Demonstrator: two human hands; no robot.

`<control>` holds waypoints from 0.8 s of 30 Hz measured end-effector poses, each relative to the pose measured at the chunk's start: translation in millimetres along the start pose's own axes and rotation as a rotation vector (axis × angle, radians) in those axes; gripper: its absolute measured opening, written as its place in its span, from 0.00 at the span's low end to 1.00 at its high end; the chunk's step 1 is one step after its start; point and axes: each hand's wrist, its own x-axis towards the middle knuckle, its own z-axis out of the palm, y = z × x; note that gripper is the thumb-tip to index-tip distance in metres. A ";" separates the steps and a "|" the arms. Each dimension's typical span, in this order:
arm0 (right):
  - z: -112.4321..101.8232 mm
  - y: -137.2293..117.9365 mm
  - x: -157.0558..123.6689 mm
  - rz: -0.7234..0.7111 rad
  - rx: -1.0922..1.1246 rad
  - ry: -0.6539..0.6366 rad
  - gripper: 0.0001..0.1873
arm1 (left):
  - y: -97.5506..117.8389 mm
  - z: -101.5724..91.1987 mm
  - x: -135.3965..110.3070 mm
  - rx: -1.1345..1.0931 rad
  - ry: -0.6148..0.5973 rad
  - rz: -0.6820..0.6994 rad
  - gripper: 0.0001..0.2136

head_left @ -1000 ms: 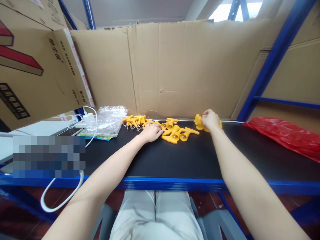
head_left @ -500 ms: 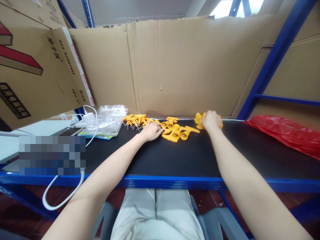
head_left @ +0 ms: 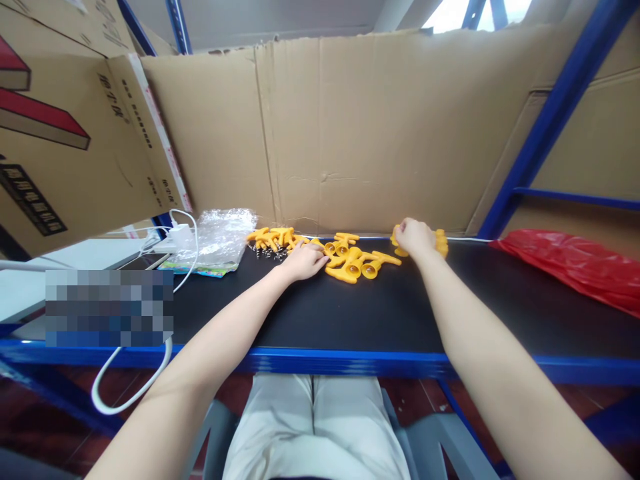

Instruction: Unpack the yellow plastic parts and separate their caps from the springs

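Observation:
Yellow T-shaped corkscrew handles (head_left: pixel 273 237) with metal spirals lie heaped at the back, left of the middle. Beside them, yellow corkscrews with bell-shaped ends (head_left: pixel 353 263) lie loosely on their sides. My left hand (head_left: pixel 304 260) rests palm down at the left edge of these bell pieces, its thumb and fingers somewhat apart over them. Farther right, my right hand (head_left: pixel 416 237) is closed on top of a yellow piece (head_left: pixel 399 248) in a standing group near the back edge. More of that group (head_left: pixel 441 243) shows right of the hand; its fingertips are partly hidden.
Clear bubble wrap (head_left: pixel 220 233) lies over a colourful packet, near a white charger and cable (head_left: pixel 181 235). A red plastic bag (head_left: pixel 565 263) lies at the right. Cardboard (head_left: pixel 390 133) walls the back; a blue rail (head_left: pixel 345 363) edges the black tabletop (head_left: pixel 330 320).
My right hand has shifted slightly left along the standing yellow group, uncovering pieces on its right side. The left hand stays in the same place over the yellow pieces.

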 end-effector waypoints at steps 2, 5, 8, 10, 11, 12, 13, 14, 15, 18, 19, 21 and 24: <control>-6.8 -10.3 -2.0 -0.039 -0.011 -0.150 0.15 | 0.3 -1.0 -0.2 0.007 0.005 0.003 0.19; -15.0 -23.8 -11.0 -0.091 -0.036 -0.414 0.14 | 0.5 -2.4 -0.5 0.010 0.008 0.013 0.19; -19.6 -32.3 -21.5 -0.035 -0.007 -0.586 0.16 | 0.2 -3.3 -0.3 0.011 0.016 0.023 0.19; -19.5 -34.8 -24.7 0.031 -0.001 -0.668 0.17 | -0.2 -3.5 -0.1 0.013 0.022 0.033 0.19; -18.2 -35.1 -24.7 0.040 -0.010 -0.688 0.17 | -0.3 -3.5 0.1 0.013 0.023 0.039 0.19; -16.0 -34.9 -23.6 0.024 -0.022 -0.691 0.18 | -0.5 -3.5 0.2 0.012 0.023 0.045 0.19; -13.0 -34.4 -21.8 -0.012 -0.036 -0.689 0.18 | -0.6 -3.5 0.3 0.012 0.023 0.051 0.19; -9.4 -33.6 -19.5 -0.055 -0.049 -0.684 0.18 | -0.8 -3.5 0.5 0.013 0.025 0.055 0.19; -5.6 -32.7 -17.1 -0.091 -0.057 -0.677 0.18 | -1.0 -3.6 0.6 0.014 0.027 0.058 0.20; 3.3 -30.3 -11.4 -0.095 -0.071 -0.633 0.14 | -2.5 -4.1 1.0 0.012 0.039 0.069 0.20; 4.4 -30.0 -10.5 -0.078 -0.078 -0.609 0.13 | -3.2 -4.3 1.2 0.008 0.046 0.073 0.20; 3.4 -30.4 -10.4 -0.058 -0.102 -0.514 0.12 | -4.9 -5.2 1.5 0.000 0.067 0.083 0.19; -3.4 -34.6 -12.9 -0.086 -0.136 -0.288 0.15 | -6.4 -7.7 1.0 -0.001 0.128 0.080 0.17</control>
